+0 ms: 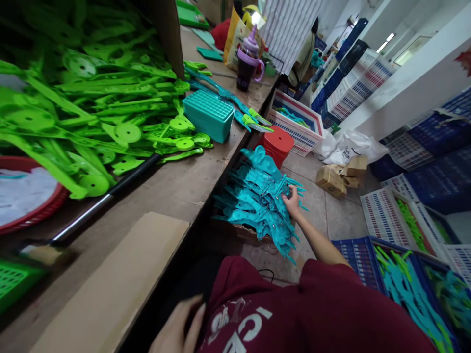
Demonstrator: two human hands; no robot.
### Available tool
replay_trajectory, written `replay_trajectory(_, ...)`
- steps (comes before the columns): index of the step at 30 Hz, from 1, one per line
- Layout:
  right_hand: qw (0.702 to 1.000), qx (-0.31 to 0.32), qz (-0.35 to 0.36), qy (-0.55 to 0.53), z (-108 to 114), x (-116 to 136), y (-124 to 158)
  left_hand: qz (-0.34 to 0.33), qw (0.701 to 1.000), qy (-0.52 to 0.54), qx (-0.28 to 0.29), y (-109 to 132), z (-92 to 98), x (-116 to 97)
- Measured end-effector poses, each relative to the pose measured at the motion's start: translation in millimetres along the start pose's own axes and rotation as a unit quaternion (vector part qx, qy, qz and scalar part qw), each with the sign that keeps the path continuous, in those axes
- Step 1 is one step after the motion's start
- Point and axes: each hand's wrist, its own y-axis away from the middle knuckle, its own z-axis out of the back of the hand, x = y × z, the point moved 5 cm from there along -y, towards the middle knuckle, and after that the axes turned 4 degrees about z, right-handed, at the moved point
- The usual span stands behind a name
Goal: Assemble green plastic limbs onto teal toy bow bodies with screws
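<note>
My right hand (292,202) reaches down beside the workbench into a heap of teal plastic parts (257,196) piled in a cardboard box on the floor. Its fingers curl around some of those parts. My left hand (178,328) rests near my lap at the bottom edge, against my dark red shirt, fingers together and mostly flat; nothing shows in it. A large pile of lime green plastic parts (91,103) covers the bench top at upper left.
A teal perforated box (208,115), a hammer (91,206), a cardboard sheet (114,284) and a red basket (33,206) lie on the wooden bench. A red stool (276,144), white crates and blue crates (368,260) with parts crowd the floor. A person stands far back.
</note>
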Motion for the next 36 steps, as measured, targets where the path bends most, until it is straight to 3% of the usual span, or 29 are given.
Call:
replay_trajectory(2, 0.998, 0.004, 0.062, -0.017, -1.7, 12.0, 15.6, 0.010, 0.984, 0.175, -0.015, -35.5, -8.3, -42.6)
replay_trajectory(4, 0.991, 0.021, 0.132, -0.033, -5.2, 25.9, 31.6, -0.012, 0.942, 0.334, -0.012, -74.4, -22.9, -89.4)
replay_trajectory(6, 0.979, 0.037, 0.197, -0.042, -8.0, 38.8, 45.1, -0.035, 0.900, 0.432, 0.044, -106.9, -43.2, -129.2)
replay_trajectory(8, 0.968, 0.039, 0.245, -0.046, -7.5, 47.7, 53.7, -0.044, 0.881, 0.470, 0.043, -126.5, -56.6, -152.0)
replay_trajectory(10, 0.960, 0.026, 0.274, -0.044, -2.5, 51.8, 56.8, -0.045, 0.867, 0.496, -0.006, -132.6, -61.2, -160.2)
replay_trajectory(15, 0.959, -0.046, 0.279, -0.030, 21.5, 45.4, 53.0, -0.068, 0.801, 0.561, -0.198, -116.2, -38.9, -165.2)
replay_trajectory(18, 0.961, -0.094, 0.258, -0.036, 34.6, 42.6, 50.7, -0.101, 0.750, 0.596, -0.269, -106.1, -15.1, -176.1)
replay_trajectory(23, 0.951, -0.226, 0.173, -0.117, 63.6, 68.0, 41.5, -0.133, 0.716, 0.634, -0.259, -88.6, 8.9, -193.0)
replay_trajectory(26, 0.923, -0.230, 0.136, -0.277, 85.2, 102.2, 26.0, -0.132, 0.701, 0.657, -0.246, -67.3, 10.6, -192.7)
replay_trajectory(28, 0.921, -0.193, 0.172, -0.291, 98.8, 133.6, 15.3, -0.119, 0.679, 0.684, -0.238, -49.9, 11.5, -187.1)
replay_trajectory(30, 0.930, -0.176, 0.265, -0.183, 109.9, 167.2, 10.2, -0.115, 0.662, 0.702, -0.237, -31.0, 16.2, -177.4)
replay_trajectory(32, 0.909, -0.202, 0.358, -0.064, 115.9, 194.4, 9.9, -0.147, 0.675, 0.685, -0.232, -11.5, 26.0, -165.9)
replay_trajectory(36, 0.827, -0.297, 0.475, 0.043, 119.4, 230.6, 8.7, -0.310, 0.781, 0.504, -0.198, 26.7, 50.5, -141.8)
